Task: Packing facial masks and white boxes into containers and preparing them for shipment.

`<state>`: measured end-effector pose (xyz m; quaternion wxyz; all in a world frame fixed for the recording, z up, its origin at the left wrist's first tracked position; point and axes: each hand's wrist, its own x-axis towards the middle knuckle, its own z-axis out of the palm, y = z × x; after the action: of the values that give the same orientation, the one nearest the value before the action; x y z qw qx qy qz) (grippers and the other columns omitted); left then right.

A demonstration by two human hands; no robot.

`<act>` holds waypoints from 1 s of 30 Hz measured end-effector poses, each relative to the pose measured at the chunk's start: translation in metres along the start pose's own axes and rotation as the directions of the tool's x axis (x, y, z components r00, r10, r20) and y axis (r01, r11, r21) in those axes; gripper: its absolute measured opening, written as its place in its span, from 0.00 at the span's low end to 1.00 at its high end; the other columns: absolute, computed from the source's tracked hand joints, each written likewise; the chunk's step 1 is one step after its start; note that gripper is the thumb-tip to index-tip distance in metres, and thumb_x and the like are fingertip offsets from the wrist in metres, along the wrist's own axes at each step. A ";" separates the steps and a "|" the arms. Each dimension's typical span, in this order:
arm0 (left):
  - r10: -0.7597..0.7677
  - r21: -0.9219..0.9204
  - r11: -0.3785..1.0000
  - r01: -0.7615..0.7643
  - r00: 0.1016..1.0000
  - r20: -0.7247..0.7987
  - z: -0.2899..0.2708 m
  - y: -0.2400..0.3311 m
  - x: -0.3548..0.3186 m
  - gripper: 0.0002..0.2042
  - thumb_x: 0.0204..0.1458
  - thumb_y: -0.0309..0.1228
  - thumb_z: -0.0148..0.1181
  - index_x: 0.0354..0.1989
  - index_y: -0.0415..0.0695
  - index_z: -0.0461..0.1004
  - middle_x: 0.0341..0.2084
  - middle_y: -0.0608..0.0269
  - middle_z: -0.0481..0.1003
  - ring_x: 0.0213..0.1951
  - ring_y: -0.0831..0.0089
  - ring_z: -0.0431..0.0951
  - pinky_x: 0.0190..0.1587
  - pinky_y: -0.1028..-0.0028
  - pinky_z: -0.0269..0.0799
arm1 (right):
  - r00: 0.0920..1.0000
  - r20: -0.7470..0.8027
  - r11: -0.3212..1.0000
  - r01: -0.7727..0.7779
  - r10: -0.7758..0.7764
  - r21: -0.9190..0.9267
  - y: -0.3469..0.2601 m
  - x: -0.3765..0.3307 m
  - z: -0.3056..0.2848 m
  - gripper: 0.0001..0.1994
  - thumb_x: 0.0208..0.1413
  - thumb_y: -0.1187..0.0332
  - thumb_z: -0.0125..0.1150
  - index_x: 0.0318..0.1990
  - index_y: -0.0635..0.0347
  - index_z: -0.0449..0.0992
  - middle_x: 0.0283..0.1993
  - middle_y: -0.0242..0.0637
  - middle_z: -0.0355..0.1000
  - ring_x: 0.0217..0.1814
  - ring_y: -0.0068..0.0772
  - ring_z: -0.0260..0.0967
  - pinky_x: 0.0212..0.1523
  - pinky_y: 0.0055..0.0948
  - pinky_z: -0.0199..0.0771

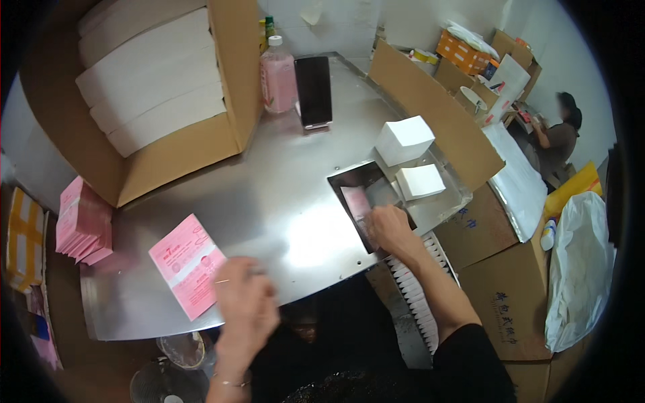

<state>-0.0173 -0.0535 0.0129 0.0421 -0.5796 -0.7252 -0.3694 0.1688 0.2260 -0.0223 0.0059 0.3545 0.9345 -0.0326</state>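
My left hand (245,299) is smeared by motion beside the right edge of a stack of pink printed packets (188,265) with a pale band across it. Whether those fingers touch the stack, I cannot tell. My right hand (391,228) is curled closed over a dark rectangular opening (349,180) in the metal table. A small pink packet (356,200) lies in that opening, right against its fingers, and what the fingertips hold is hidden. Just beyond this hand stand two stacks of white folded paper, a taller one (405,140) and a lower one (420,181).
More pink packets (84,221) are stacked at the far left. An open carton (181,151) holds white paper bundles. A phone (314,91) on a stand and a pink bottle (278,77) stand behind. Below my right forearm runs a row of white pieces (411,295). Another person (554,138) works far right.
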 end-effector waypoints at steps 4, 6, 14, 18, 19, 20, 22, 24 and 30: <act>-0.193 0.568 0.738 0.363 0.921 -0.338 -0.053 -0.030 -0.016 0.13 0.41 0.20 0.58 0.38 0.41 0.71 0.45 0.49 0.69 0.51 0.47 0.68 0.63 0.50 0.53 | 0.653 -0.758 0.989 -0.114 0.003 -0.094 0.008 -0.019 -0.036 0.09 0.55 0.69 0.60 0.42 0.60 0.76 0.35 0.44 0.73 0.42 0.45 0.72 0.42 0.42 0.67; -0.296 0.498 0.796 0.343 0.939 -0.174 -0.057 -0.052 -0.027 0.13 0.42 0.21 0.58 0.39 0.40 0.71 0.42 0.51 0.70 0.51 0.49 0.68 0.63 0.50 0.52 | 0.670 -0.738 0.967 -0.234 0.083 -0.104 0.042 -0.018 -0.019 0.08 0.55 0.66 0.61 0.39 0.60 0.77 0.39 0.43 0.71 0.47 0.43 0.68 0.45 0.44 0.66; -0.196 0.069 0.979 0.191 0.978 0.068 -0.032 0.002 0.017 0.08 0.50 0.20 0.56 0.39 0.41 0.70 0.34 0.52 0.69 0.43 0.52 0.69 0.50 0.57 0.63 | 0.727 -0.675 0.984 -0.176 0.126 -0.005 0.074 -0.008 -0.013 0.06 0.56 0.72 0.59 0.38 0.65 0.77 0.37 0.44 0.69 0.44 0.47 0.67 0.43 0.47 0.66; 0.221 -0.051 0.975 -0.216 0.933 0.282 0.059 0.026 0.032 0.13 0.46 0.23 0.60 0.42 0.41 0.72 0.43 0.49 0.70 0.47 0.52 0.70 0.49 0.57 0.65 | 0.676 -0.728 0.988 0.000 0.115 0.157 0.067 -0.012 -0.018 0.17 0.49 0.79 0.56 0.49 0.67 0.76 0.48 0.47 0.73 0.51 0.51 0.70 0.51 0.48 0.69; 0.216 -0.042 0.976 -0.212 0.935 0.280 0.063 0.021 0.036 0.13 0.46 0.23 0.60 0.42 0.41 0.72 0.43 0.49 0.70 0.47 0.52 0.70 0.49 0.57 0.65 | 0.680 -0.726 0.969 0.096 0.103 0.228 0.048 -0.012 -0.018 0.18 0.48 0.80 0.55 0.50 0.67 0.75 0.50 0.48 0.73 0.53 0.52 0.71 0.54 0.51 0.69; 0.214 -0.048 0.977 -0.209 0.959 0.186 0.066 0.017 0.037 0.17 0.43 0.27 0.62 0.44 0.41 0.72 0.48 0.47 0.70 0.49 0.51 0.70 0.49 0.57 0.65 | 0.726 -0.687 0.942 0.244 -0.021 0.230 0.016 -0.018 -0.008 0.19 0.48 0.78 0.56 0.50 0.67 0.73 0.53 0.50 0.72 0.56 0.53 0.71 0.60 0.56 0.67; 0.223 -0.075 0.973 -0.216 0.970 0.094 0.064 0.020 0.037 0.21 0.41 0.30 0.65 0.46 0.41 0.73 0.53 0.45 0.69 0.51 0.50 0.69 0.49 0.57 0.64 | 0.611 -0.578 0.777 0.626 -0.542 -0.066 -0.050 -0.052 -0.017 0.18 0.50 0.71 0.59 0.50 0.63 0.76 0.52 0.49 0.72 0.58 0.56 0.70 0.60 0.69 0.62; 0.071 0.100 0.991 -0.089 0.983 0.171 0.047 0.017 0.040 0.29 0.36 0.36 0.70 0.51 0.41 0.73 0.60 0.43 0.65 0.54 0.49 0.69 0.49 0.57 0.63 | 0.560 -0.589 0.718 0.694 -0.583 -0.051 -0.093 -0.086 0.000 0.20 0.49 0.67 0.61 0.51 0.64 0.76 0.44 0.44 0.71 0.53 0.47 0.72 0.66 0.72 0.53; 0.039 0.237 0.971 -0.039 0.999 0.004 0.077 0.038 0.049 0.32 0.39 0.43 0.69 0.55 0.44 0.72 0.65 0.40 0.61 0.65 0.42 0.60 0.56 0.48 0.59 | 0.806 -0.405 0.846 0.517 -0.431 0.128 -0.101 -0.016 -0.020 0.12 0.46 0.73 0.57 0.39 0.66 0.76 0.35 0.46 0.69 0.41 0.48 0.70 0.71 0.67 0.46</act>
<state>0.0287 0.0333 -0.0003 0.1185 -0.5845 -0.7524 -0.2797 0.1142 0.1414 0.0042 -0.2155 0.1060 0.9677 -0.0766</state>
